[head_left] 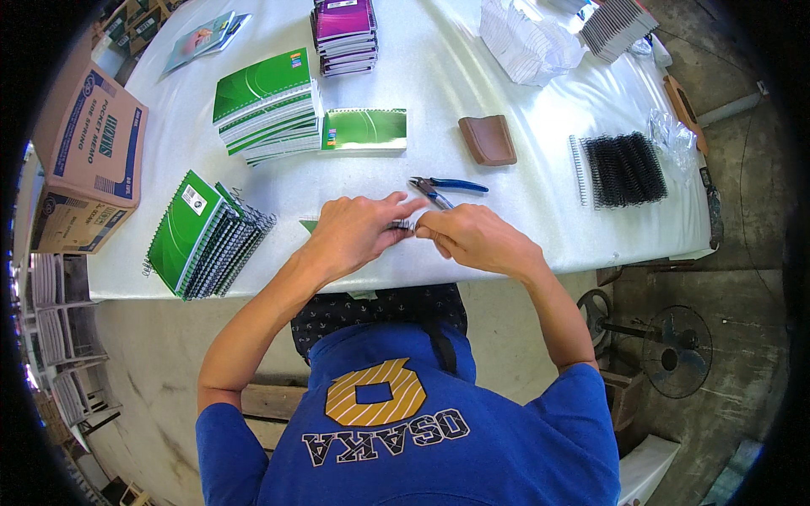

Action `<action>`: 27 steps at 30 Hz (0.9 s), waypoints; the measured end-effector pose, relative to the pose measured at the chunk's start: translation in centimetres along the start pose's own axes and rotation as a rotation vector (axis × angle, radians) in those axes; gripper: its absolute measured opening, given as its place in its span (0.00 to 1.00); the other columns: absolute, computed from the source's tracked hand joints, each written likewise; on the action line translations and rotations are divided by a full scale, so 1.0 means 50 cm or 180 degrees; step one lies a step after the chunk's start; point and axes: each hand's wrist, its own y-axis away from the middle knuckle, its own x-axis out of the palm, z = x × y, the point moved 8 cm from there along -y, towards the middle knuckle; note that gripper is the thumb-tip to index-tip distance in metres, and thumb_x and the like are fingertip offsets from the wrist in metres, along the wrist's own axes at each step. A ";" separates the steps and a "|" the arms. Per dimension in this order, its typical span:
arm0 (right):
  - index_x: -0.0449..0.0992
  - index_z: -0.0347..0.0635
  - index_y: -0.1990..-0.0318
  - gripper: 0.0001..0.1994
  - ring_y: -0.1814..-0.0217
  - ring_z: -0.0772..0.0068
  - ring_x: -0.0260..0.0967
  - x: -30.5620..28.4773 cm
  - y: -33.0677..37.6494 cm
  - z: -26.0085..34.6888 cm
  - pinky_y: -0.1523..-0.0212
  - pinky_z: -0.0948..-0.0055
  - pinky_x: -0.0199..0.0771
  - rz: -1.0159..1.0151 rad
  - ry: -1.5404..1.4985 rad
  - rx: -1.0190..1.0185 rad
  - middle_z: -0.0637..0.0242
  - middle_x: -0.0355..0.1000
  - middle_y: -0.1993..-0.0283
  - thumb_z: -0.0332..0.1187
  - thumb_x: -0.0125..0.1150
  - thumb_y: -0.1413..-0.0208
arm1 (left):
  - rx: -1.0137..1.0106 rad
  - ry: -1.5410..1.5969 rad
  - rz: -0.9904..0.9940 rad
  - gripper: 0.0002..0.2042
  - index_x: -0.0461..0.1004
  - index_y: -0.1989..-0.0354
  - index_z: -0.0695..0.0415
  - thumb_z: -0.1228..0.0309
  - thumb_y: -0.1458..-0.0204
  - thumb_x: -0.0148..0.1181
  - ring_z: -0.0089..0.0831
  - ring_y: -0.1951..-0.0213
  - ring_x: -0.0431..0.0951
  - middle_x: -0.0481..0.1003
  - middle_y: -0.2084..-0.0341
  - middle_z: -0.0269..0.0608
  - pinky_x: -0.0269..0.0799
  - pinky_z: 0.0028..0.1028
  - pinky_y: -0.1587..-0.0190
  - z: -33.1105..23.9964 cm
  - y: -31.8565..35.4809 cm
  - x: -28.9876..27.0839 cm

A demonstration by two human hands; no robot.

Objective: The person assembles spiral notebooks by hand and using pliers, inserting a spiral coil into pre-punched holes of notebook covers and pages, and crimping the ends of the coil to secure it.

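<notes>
Near the table's front edge, my left hand [350, 232] is closed over a small notebook, mostly hidden under it. A green corner of this notebook [309, 225] pokes out on the left. Between my hands shows a short stretch of dark spiral coil [402, 225]. My right hand [477, 236] is closed in a pinch at the coil's right end; its fingertips are partly hidden. Just beyond lie blue-handled cutting pliers [447, 184] with jaws spread, one handle running toward my right hand. Whether they touch cannot be told.
Bound green notebooks [198, 232] stack at left. Behind are unbound green booklets [266, 101], one separate booklet [367, 131] and purple notebooks [346, 38]. A brown curved block [488, 140] sits right of centre, black coils [624, 170] farther right. A carton [93, 143] stands left, a fan [675, 350] lower right.
</notes>
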 end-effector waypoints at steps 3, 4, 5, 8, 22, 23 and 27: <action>0.74 0.37 0.61 0.05 0.57 0.64 0.74 -0.020 -0.019 -0.051 0.59 0.68 0.73 0.0166 -0.0941 0.0171 0.61 0.76 0.58 0.27 0.61 0.43 | 0.0113 -0.0303 0.0386 0.25 0.66 0.37 0.37 0.52 0.43 0.56 0.43 0.64 0.81 0.78 0.51 0.35 0.76 0.40 0.64 -0.008 0.007 0.005; 0.74 0.38 0.59 0.09 0.50 0.63 0.73 -0.055 -0.021 -0.091 0.50 0.67 0.72 -0.0255 -0.0831 -0.0097 0.61 0.75 0.52 0.24 0.65 0.49 | 0.0117 -0.0481 0.0810 0.26 0.66 0.36 0.37 0.50 0.43 0.55 0.43 0.63 0.81 0.78 0.50 0.35 0.77 0.40 0.64 -0.013 0.010 0.018; 0.74 0.40 0.59 0.14 0.41 0.58 0.66 -0.100 -0.011 -0.138 0.41 0.65 0.68 -0.0786 -0.0191 -0.0387 0.62 0.71 0.43 0.20 0.67 0.55 | 0.0156 -0.0487 0.0802 0.26 0.66 0.36 0.37 0.50 0.43 0.55 0.43 0.63 0.81 0.78 0.50 0.35 0.77 0.40 0.64 -0.017 0.010 0.021; 0.74 0.45 0.60 0.18 0.34 0.52 0.59 -0.139 -0.006 -0.315 0.37 0.60 0.64 -0.0764 0.0843 0.0370 0.62 0.66 0.37 0.22 0.71 0.61 | 0.0461 -0.0470 0.0402 0.30 0.60 0.32 0.39 0.49 0.44 0.55 0.44 0.61 0.81 0.76 0.47 0.37 0.77 0.41 0.63 -0.036 0.009 0.010; 0.73 0.44 0.40 0.28 0.47 0.67 0.70 -0.008 -0.083 -0.079 0.43 0.67 0.67 0.1173 -0.1928 -0.0546 0.63 0.74 0.46 0.52 0.59 0.43 | -0.0161 -0.0373 -0.0358 0.50 0.39 0.26 0.44 0.48 0.53 0.65 0.48 0.62 0.80 0.77 0.55 0.47 0.76 0.42 0.67 0.035 0.019 -0.028; 0.72 0.42 0.40 0.29 0.47 0.66 0.70 -0.019 -0.080 -0.066 0.43 0.67 0.66 0.1064 -0.2422 -0.0711 0.63 0.74 0.46 0.51 0.59 0.42 | -0.0195 -0.0371 -0.0376 0.50 0.39 0.26 0.44 0.48 0.53 0.65 0.48 0.62 0.80 0.77 0.55 0.47 0.76 0.42 0.67 0.037 0.020 -0.033; 0.74 0.42 0.41 0.28 0.46 0.66 0.71 -0.016 -0.094 -0.092 0.43 0.69 0.65 0.0865 -0.1788 -0.0560 0.62 0.74 0.45 0.51 0.61 0.44 | -0.0275 -0.0462 -0.0387 0.51 0.38 0.25 0.42 0.47 0.53 0.65 0.48 0.64 0.80 0.78 0.60 0.49 0.75 0.42 0.70 0.052 0.020 -0.040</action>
